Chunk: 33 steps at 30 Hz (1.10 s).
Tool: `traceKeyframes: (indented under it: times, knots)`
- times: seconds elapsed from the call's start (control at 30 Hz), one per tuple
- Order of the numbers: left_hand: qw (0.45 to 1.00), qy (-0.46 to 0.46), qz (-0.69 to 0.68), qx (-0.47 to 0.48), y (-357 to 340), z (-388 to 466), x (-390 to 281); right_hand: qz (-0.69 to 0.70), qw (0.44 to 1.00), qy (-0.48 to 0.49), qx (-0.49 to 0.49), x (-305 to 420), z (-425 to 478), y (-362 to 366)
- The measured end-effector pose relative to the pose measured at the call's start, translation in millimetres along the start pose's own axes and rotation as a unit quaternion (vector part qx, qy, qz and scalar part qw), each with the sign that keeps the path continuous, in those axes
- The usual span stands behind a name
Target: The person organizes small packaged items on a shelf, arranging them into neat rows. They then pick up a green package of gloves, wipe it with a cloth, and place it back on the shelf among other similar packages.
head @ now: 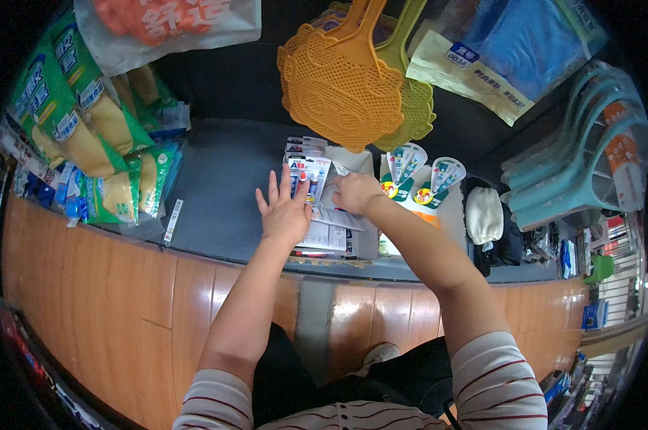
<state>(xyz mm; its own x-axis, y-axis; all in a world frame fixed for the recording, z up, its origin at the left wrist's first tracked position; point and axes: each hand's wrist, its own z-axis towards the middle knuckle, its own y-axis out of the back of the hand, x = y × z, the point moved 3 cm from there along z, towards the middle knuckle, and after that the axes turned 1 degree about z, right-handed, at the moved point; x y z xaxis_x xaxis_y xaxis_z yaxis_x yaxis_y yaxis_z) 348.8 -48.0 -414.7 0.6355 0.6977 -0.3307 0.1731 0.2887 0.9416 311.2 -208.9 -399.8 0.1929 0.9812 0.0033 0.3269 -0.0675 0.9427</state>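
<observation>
My left hand (287,217) lies with fingers spread against the front of a blister card of two-part adhesive (318,174), which has small tubes on it. More such cards stand behind it at the left side of an open cardboard box (365,244). My right hand (356,192) reaches into the box with its fingers bent, close to a pale packet edge (341,169). Whether it grips anything is hidden. Below both hands, several flat packets (324,235) lie face down in the box, their printed backs up.
Orange plastic fly swatters (340,86) hang over the box. To the right stand a box of green-and-white carded goods (410,185), a white cloth bundle (484,215) and teal plastic items (576,161). Packaged gloves (95,129) hang left. The dark shelf (216,177) meets a wooden floor (125,290).
</observation>
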Motion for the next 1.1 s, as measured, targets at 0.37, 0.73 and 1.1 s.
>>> traceKeyframes:
  times: [0.37,0.73,1.1]
  knots:
    - [1.0,0.016,-0.011,-0.003,11.6,-1.4,0.5,0.112,0.979,-0.103,-0.134,-63.0,-24.6,10.3]
    - [0.997,0.054,-0.04,0.041,13.4,-3.4,0.2,0.321,0.886,-0.272,-0.197,-41.4,-2.1,-25.5]
    - [0.996,0.047,-0.042,0.068,9.9,-4.6,2.9,0.343,0.86,-0.303,-0.227,-41.6,24.7,-30.2]
